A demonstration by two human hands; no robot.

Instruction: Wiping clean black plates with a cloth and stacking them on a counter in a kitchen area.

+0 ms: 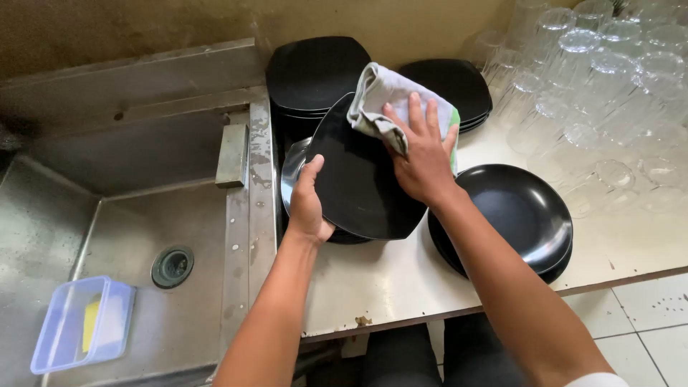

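Head view: black plate, tilted up over the table, has its upper edge hidden under a grey cloth and its lower left rim behind the left hand, whose grip clamps that rim. Right hand presses the cloth flat on the plate, fingers spread. Beneath, a metal piece is barely visible. Stacked black plates sit just right; clear glasses blur at top right.

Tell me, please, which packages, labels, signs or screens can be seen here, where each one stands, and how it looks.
No labels, signs or screens show.
Plastic container: the nearest thing to a package, in the steel sink at lower left; rectangular, clear bluish, with something yellow inside.
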